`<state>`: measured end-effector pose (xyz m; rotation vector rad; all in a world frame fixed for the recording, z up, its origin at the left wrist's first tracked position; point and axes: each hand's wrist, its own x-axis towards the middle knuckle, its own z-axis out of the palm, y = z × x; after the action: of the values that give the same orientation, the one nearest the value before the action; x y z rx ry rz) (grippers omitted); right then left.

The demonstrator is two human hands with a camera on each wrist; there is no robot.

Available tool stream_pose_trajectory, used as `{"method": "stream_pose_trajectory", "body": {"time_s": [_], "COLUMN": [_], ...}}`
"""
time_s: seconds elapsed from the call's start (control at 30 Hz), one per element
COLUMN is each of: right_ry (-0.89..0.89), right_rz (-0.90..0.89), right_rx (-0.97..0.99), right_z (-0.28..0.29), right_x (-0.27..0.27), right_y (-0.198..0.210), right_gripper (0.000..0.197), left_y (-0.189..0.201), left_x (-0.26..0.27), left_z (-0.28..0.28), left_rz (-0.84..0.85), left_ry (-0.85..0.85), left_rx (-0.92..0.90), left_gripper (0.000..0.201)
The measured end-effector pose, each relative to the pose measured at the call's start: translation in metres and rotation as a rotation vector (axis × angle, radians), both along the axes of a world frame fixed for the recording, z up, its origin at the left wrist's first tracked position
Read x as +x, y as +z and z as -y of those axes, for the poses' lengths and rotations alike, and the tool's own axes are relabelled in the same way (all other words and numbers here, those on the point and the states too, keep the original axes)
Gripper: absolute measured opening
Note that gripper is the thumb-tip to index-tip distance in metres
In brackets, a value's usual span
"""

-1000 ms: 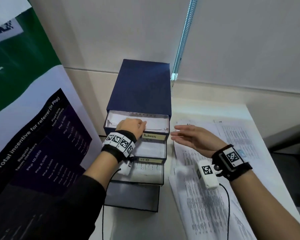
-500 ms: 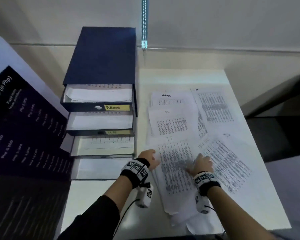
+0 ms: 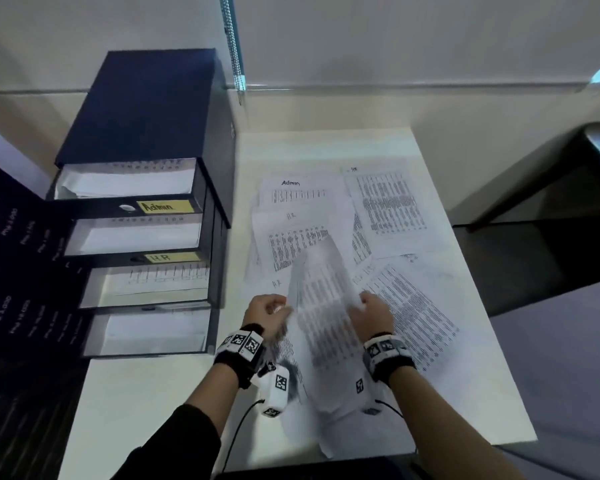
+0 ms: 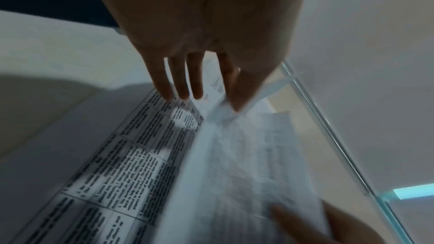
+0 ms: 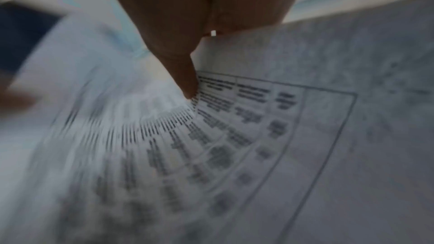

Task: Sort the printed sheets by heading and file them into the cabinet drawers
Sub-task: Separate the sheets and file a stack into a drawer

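A dark blue cabinet (image 3: 146, 109) stands at the table's back left with several drawers pulled out. The top drawer is labelled Admin (image 3: 163, 206), the one below HR (image 3: 171, 258), and both hold white paper. Printed sheets (image 3: 385, 206) lie spread over the table to its right, among them one headed Admin (image 3: 293, 188) and one headed HR (image 3: 293, 233). A blurred printed sheet (image 3: 321, 303) is raised off the near part of the pile. My left hand (image 3: 269, 311) pinches its left edge (image 4: 223, 116). My right hand (image 3: 371, 311) holds its right edge (image 5: 164, 118).
A dark poster (image 3: 14, 265) leans against the cabinet's left side. A dark chair (image 3: 551, 216) stands past the white table's right edge (image 3: 478, 306). A metal strip (image 3: 232, 46) hangs down the wall behind the cabinet.
My left hand left the top drawer and my right hand came down from beside the cabinet. Both settled on the near sheet and have lifted it off the pile.
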<state>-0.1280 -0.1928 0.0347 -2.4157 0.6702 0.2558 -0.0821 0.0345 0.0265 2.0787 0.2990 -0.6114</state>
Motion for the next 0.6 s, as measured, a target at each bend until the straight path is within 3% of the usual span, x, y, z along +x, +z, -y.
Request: {"method": "stream_pose_trajectory", "body": {"time_s": [0.07, 0.13, 0.2, 0.27, 0.37, 0.43, 0.53, 0.6], "right_ry": [-0.265, -0.379, -0.349, -0.227, -0.008, 0.103, 0.138, 0.138], "right_rz": [0.081, 0.109, 0.05, 0.01, -0.077, -0.141, -0.137, -0.091], "right_rx": [0.071, 0.057, 0.064, 0.088, 0.123, 0.183, 0.226, 0.27], "right_z": [0.039, 0.075, 0.098, 0.108, 0.096, 0.082, 0.064, 0.054], "right_x": [0.001, -0.001, -0.003, -0.002, 0.001, 0.0, -0.004, -0.008], "right_y": [0.008, 0.012, 0.015, 0.012, 0.006, -0.003, -0.01, -0.009], "right_gripper": [0.006, 0.011, 0.021, 0.028, 0.018, 0.023, 0.018, 0.012], "left_y": [-0.005, -0.013, -0.017, -0.019, -0.016, -0.021, -0.035, -0.032], "left_x": [0.001, -0.001, -0.006, -0.008, -0.007, -0.005, -0.001, -0.001], "left_z": [-0.004, -0.012, -0.017, -0.015, -0.008, -0.009, -0.014, -0.014], "left_rz": [-0.042, -0.092, -0.094, -0.082, -0.103, -0.15, -0.174, -0.193], "left_ry": [0.095, 0.157, 0.148, 0.186, 0.298, 0.367, 0.4, 0.38], "left_rx": [0.027, 0.22, 0.399, 0.394, 0.188, 0.102, 0.004, 0.027], "left_gripper": [0.02, 0.039, 0.068, 0.083, 0.079, 0.08, 0.089, 0.066]}}
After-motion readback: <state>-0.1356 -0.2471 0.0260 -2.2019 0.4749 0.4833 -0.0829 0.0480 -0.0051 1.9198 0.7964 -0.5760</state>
